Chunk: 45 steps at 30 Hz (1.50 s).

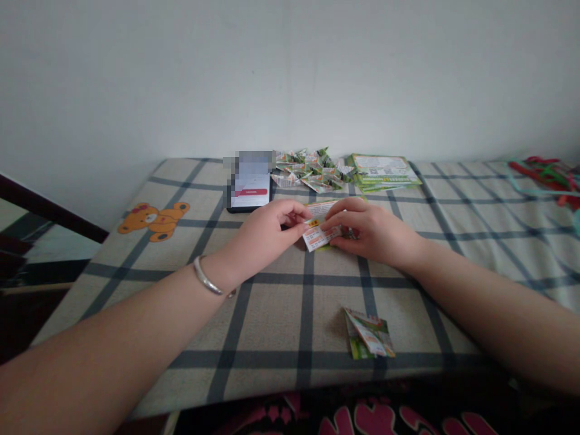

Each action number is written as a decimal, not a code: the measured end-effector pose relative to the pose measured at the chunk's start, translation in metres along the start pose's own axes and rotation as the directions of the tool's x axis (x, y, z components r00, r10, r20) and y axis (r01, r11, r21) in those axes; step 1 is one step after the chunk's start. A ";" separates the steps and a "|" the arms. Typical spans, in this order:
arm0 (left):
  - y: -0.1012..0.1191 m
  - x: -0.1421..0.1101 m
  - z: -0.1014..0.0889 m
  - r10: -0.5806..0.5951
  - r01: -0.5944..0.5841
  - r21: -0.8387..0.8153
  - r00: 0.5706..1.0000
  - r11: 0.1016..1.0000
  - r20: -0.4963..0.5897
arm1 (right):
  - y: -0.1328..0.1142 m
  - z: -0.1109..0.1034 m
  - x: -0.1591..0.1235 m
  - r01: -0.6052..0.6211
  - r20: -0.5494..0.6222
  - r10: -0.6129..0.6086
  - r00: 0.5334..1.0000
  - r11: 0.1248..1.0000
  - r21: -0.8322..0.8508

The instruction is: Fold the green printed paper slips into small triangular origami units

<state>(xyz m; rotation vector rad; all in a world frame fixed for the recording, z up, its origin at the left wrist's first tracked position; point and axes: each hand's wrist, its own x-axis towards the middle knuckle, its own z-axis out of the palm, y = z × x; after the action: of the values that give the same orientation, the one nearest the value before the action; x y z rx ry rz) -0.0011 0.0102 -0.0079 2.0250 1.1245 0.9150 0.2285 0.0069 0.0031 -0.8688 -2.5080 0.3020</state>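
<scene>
My main worry is the paper (312, 240), low over the middle of the desk (281, 314) between my two hands: if one side pulls harder than the other, I expect it to skew, crease crookedly or tear. A light pinch could also let an edge spring loose. Fingers cover much of it, so I could misjudge an edge; I can't tell whether the green-edged part beneath is the same sheet. The folded piece (372, 335) lies near the front edge, and a careless forearm could sweep it off. The left knuckles are near the phone (251, 184), which a wide swing might nudge.

My left hand (274, 228) comes in palm inward, its grip nearly closed, thumb and forefinger at the paper's left edge. My right hand (379, 234) arches over the right side, fingers bent, thumb below, its grip narrowed on the paper. Both forearms angle inward, wrists low.
</scene>
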 end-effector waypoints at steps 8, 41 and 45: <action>0.002 -0.001 -0.002 0.034 -0.035 -0.004 0.997 0.999 -0.064 | -0.004 0.004 0.000 -0.155 -0.200 0.168 0.965 0.985 0.077; 0.001 -0.004 -0.001 0.036 -0.032 0.129 0.999 0.991 -0.027 | -0.003 0.010 0.005 -0.254 -0.165 0.287 0.944 0.947 0.196; 0.005 -0.004 -0.002 0.007 -0.003 0.153 1.000 0.988 -0.021 | -0.004 0.012 0.005 -0.258 -0.156 0.301 0.941 0.935 0.243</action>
<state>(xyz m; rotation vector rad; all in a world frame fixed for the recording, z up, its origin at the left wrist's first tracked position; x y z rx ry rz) -0.0021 0.0049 -0.0034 2.1462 1.2358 0.8786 0.2175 0.0066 -0.0040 -1.1084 -2.1245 0.5511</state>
